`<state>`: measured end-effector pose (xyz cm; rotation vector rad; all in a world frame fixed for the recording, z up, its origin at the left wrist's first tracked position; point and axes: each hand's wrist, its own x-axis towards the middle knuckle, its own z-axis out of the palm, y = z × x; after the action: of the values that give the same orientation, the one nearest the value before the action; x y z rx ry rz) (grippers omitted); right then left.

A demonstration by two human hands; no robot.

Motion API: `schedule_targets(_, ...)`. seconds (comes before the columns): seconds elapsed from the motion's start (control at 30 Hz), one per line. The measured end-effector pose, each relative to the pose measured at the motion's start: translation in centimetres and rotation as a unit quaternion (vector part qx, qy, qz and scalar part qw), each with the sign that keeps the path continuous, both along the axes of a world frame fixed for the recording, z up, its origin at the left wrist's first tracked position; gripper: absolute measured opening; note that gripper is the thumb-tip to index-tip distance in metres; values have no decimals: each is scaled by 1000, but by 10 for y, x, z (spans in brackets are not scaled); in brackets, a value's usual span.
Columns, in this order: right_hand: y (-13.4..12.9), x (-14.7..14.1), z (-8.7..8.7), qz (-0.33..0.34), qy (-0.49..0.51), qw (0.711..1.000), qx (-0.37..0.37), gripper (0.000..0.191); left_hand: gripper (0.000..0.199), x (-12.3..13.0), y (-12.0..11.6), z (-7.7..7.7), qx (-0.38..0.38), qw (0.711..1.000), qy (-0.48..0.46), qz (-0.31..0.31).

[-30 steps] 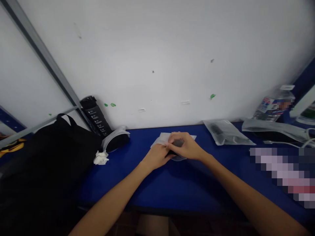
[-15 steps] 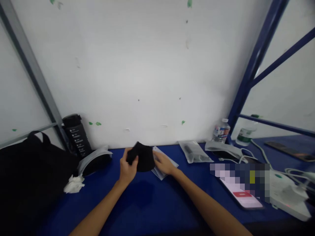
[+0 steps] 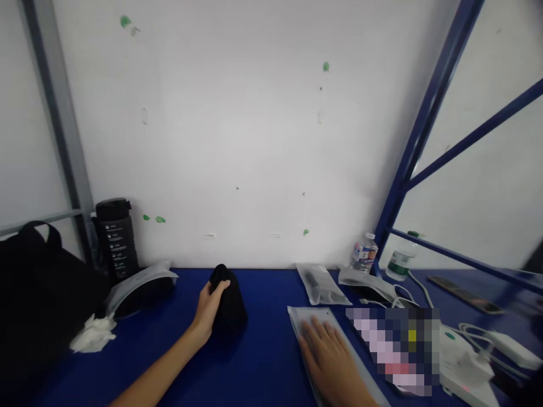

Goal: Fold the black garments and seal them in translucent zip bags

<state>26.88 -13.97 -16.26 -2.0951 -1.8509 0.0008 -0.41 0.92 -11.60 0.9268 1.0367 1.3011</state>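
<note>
Since the earlier frame my hands have separated. My right hand (image 3: 328, 362) lies open and flat on a frosted plastic bag (image 3: 302, 323) at lower right. My left hand (image 3: 207, 310) clenches a black fabric piece (image 3: 229, 299) at lower center, above the blue table (image 3: 263, 294). Farther back at left stands a black bottle (image 3: 115, 240).

Bare left hand (image 3: 207, 310) and right hand (image 3: 326, 359)

We see flat, even light on the white wall (image 3: 237, 130), without hard glare, and a soft shadow (image 3: 229, 345) on the blue tabletop (image 3: 263, 362) below the left fingers (image 3: 218, 288). Right of the right fingers (image 3: 316, 339), a pixelated blur (image 3: 392, 350) hides detail; the frame edges bow outward.
</note>
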Motion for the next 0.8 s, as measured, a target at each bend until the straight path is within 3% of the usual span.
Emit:
schedule_targets(0.07, 14, 2, 9, 25, 47, 996, 74, 55, 51, 3, -2, 0, 7, 1000, 2, -2)
schedule_targets(0.13, 32, -8, 24, 92, 147, 978, 117, 54, 60, 5, -3, -1, 17, 1000, -1, 0)
schedule_targets(0.2, 51, -29, 42, 157, 287, 942, 76, 59, 67, 7, -4, -4, 45, 999, -14, -1)
schedule_targets(0.3, 78, -67, 67, 274, 480, 831, -54, 76, 72, 9, -7, -13, 76, 996, -36, -23)
schedule_targets(0.37, 91, -87, 73, 356, 532, 763, -88, 86, 70, 8, -8, -20, 88, 996, -2, -29)
schedule_targets(0.4, 97, -94, 72, 383, 538, 746, -90, 91, 69, 7, -8, -24, 100, 994, 33, -17)
schedule_targets(0.5, 109, -101, 53, 397, 546, 733, -81, 95, 74, 5, -6, -30, 119, 982, 146, 3)
schedule_targets(0.63, 110, -95, 28, 373, 571, 727, -79, 81, 48, 9, -7, -24, 201, 953, 218, -59)
schedule_targets(0.7, 104, -92, 29, 353, 570, 738, -77, 75, 42, 13, -10, -17, 225, 947, 221, -60)
schedule_targets(0.8, 101, -88, 40, 332, 582, 741, -39, 59, 42, 14, -14, -5, 173, 962, 194, -80)
